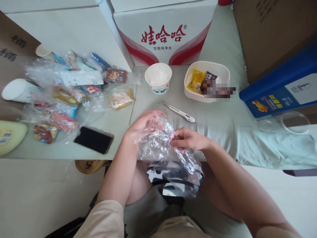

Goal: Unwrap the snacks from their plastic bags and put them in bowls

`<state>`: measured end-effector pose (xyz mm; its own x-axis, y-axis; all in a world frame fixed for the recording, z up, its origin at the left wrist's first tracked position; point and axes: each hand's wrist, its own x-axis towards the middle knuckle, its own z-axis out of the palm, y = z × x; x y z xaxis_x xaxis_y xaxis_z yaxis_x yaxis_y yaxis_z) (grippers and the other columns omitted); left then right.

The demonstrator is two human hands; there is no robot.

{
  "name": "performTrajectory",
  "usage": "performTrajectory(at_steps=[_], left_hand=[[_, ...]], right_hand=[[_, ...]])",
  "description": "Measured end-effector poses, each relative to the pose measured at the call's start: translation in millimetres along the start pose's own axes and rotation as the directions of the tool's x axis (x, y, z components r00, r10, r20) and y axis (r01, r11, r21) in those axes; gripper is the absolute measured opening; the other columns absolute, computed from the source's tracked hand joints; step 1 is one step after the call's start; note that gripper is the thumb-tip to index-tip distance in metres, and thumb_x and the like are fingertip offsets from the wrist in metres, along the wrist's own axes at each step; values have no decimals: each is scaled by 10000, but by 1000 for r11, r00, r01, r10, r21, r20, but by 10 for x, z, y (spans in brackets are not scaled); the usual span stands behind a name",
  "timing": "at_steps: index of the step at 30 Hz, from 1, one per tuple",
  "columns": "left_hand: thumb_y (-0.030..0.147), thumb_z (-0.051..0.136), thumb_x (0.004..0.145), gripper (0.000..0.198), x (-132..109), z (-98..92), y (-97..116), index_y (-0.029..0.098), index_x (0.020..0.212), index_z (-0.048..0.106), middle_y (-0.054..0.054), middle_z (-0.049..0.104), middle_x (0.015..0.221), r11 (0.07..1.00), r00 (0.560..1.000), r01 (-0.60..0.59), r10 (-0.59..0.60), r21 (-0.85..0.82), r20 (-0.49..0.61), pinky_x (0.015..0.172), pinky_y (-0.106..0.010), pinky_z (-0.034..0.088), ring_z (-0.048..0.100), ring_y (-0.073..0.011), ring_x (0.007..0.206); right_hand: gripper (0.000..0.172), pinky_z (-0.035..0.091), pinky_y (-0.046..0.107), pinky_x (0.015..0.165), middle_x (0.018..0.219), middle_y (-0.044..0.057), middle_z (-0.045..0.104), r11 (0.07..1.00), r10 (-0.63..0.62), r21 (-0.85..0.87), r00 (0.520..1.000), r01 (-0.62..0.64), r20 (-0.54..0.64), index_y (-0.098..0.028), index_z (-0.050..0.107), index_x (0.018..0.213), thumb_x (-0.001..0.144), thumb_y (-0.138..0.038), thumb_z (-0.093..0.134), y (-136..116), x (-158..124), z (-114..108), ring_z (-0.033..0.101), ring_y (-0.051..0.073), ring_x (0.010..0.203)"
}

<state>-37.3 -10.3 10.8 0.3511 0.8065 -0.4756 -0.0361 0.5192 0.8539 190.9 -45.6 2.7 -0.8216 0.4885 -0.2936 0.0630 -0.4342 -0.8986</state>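
A crumpled clear plastic bag (160, 145) hangs between both hands at the near edge of the table (218, 119). My left hand (141, 127) is curled around the bag's upper left part, fingers partly inside the film. My right hand (188, 138) pinches the bag's right side with closed fingers. The bag's lower end droops over my lap. Just beyond the hands lies a small white-handled knife (179, 112).
A heap of wrapped snacks in clear bags (74, 89) covers the left of the table, with a black phone (94, 139) at its near edge. A white paper bowl (158, 77), a white dish of snacks (206, 81), cartons (163, 33) and a blue box (279, 86) stand behind.
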Motion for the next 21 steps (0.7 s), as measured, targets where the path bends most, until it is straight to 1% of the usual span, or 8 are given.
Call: performTrajectory(at_steps=[2, 5, 7, 9, 11, 15, 18, 21], left_hand=[[796, 530, 829, 659, 59, -20, -25, 202, 1011, 752, -82, 704, 670, 997, 996, -77, 76, -24, -46, 455, -318, 452, 650, -223, 528], [914, 358, 821, 854, 121, 24, -80, 183, 1016, 754, -143, 739, 780, 981, 978, -193, 190, -21, -85, 540, -375, 525, 728, -292, 675], [945, 396, 783, 875, 129, 98, -124, 170, 982, 751, -162, 752, 813, 977, 979, -205, 205, -55, -20, 588, -385, 558, 756, -316, 769], [861, 638, 719, 736, 123, 180, -162, 164, 929, 744, -145, 767, 802, 987, 988, -137, 143, -86, 62, 596, -356, 567, 765, -294, 758], [615, 861, 638, 527, 120, 239, -181, 172, 889, 727, -92, 774, 758, 995, 997, -46, 52, -84, 61, 561, -296, 549, 751, -235, 663], [375, 821, 672, 316, 125, 247, -152, 192, 889, 683, -11, 723, 611, 997, 998, 54, -56, -46, -40, 428, -224, 436, 678, -168, 486], [364, 809, 667, 379, 108, 209, -111, 204, 982, 674, 18, 680, 553, 997, 999, -6, 4, -73, -38, 404, -228, 423, 637, -161, 435], [336, 860, 586, 469, 77, 196, -100, 231, 1004, 672, 21, 705, 625, 979, 992, -127, 124, -161, -27, 468, -260, 498, 670, -171, 518]], right_hand=[[315, 411, 220, 439, 586, -38, 624, 992, -119, 28, 983, 125, -141, -201, 611, 742, 847, -475, 726, -24, 22, -9, 505, 82, 450], [348, 367, 223, 435, 540, -59, 557, 953, -249, 31, 837, 301, -488, -215, 571, 754, 839, -514, 728, -25, 70, -39, 457, 78, 434], [341, 346, 227, 434, 521, -69, 537, 950, -249, -1, 758, 311, -603, -224, 573, 817, 834, -528, 727, -10, 102, -55, 446, 83, 426], [338, 341, 233, 432, 505, -78, 528, 964, -224, -29, 746, 264, -627, -233, 585, 902, 836, -540, 709, 4, 123, -66, 448, 95, 418], [334, 345, 237, 433, 540, -79, 551, 970, -221, -69, 727, 233, -650, -241, 595, 992, 838, -523, 689, 15, 129, -74, 453, 97, 419], [246, 370, 243, 456, 850, -14, 685, 961, -276, -196, 621, 194, -734, -248, 633, 1020, 819, -390, 644, 36, 104, -106, 448, 66, 464], [114, 411, 260, 514, 1044, 34, 687, 942, -336, -266, 559, 206, -758, -228, 637, 808, 785, -324, 580, 55, 77, -146, 486, 77, 559], [185, 438, 286, 601, 906, 56, 650, 937, -350, -291, 566, 195, -747, -229, 539, 634, 775, -349, 556, 71, 59, -176, 575, 170, 782]])
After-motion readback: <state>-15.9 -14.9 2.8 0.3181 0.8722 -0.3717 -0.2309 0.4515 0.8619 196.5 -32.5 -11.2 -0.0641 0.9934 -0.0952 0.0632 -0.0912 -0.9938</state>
